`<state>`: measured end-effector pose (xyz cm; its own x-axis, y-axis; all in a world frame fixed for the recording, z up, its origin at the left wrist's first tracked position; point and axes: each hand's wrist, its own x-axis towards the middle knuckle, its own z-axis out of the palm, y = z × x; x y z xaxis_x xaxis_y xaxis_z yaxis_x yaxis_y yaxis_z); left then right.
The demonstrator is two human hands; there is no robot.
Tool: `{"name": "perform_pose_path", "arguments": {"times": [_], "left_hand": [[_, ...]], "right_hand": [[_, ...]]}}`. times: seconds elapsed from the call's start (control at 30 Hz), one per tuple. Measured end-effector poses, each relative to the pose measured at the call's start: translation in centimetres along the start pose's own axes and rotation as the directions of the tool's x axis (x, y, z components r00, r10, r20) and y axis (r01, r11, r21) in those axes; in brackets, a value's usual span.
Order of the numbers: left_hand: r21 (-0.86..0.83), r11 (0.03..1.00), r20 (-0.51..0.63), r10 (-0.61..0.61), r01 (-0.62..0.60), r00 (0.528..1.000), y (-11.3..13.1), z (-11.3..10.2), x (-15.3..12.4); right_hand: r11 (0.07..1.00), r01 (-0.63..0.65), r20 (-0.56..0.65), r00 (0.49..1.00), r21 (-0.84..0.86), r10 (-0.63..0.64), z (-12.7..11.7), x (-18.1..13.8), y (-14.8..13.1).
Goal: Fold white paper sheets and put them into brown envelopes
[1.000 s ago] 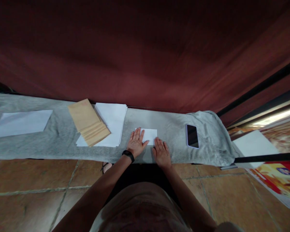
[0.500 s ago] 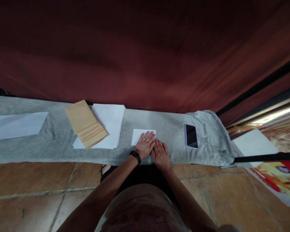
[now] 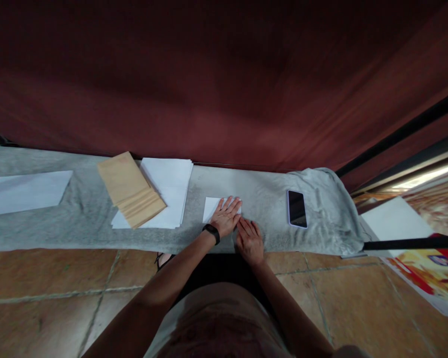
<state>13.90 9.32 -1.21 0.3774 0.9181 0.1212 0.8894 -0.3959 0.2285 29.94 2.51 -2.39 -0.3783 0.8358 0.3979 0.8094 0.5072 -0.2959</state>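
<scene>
Folded white paper (image 3: 210,208) lies flat on the grey-cloth-covered tabletop (image 3: 261,186), directly in front of the person, its far left part uncovered.

Left hand (image 3: 226,218): palm down across the right part of the paper, fingers extended and slightly spread, pressing rather than grasping. A black band (image 3: 212,232) sits at this wrist.

Right hand (image 3: 250,242): palm down, lower and to the right, fingers close together and slightly bent. Fingertips lie at the paper's near right corner, just beside the left hand; cannot tell whether they pinch the edge or only rest against it.

To the left of the paper, apart from it: a stack of white sheets (image 3: 169,181), with brown paper pieces (image 3: 121,176) lying aslant over its left side. Farther left, another white sheet (image 3: 30,191).

To the right, well apart from the hands: phone (image 3: 297,209), dark screen up, pale purple edge.

Beyond the tabletop: dark red fabric (image 3: 224,99). Below: brown tiled floor (image 3: 52,278).
</scene>
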Motion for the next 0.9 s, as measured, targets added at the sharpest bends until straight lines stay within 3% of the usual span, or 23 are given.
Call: {"name": "perform_pose_path", "arguments": {"times": [0.37, 0.9], "left_hand": [[0.011, 0.996, 0.003, 0.089, -0.089, 0.996, -0.3, -0.2, -1.4], [-0.048, 0.982, 0.069, 0.186, -0.183, 0.980, -0.2, -2.1, -5.2]], "right_hand": [[0.997, 0.023, -0.052, 0.998, 0.074, -0.019, -0.1, -0.1, 0.3], [0.998, -0.023, 0.025, 0.999, 0.057, 0.022, 0.4, -0.3, 0.5]]}}
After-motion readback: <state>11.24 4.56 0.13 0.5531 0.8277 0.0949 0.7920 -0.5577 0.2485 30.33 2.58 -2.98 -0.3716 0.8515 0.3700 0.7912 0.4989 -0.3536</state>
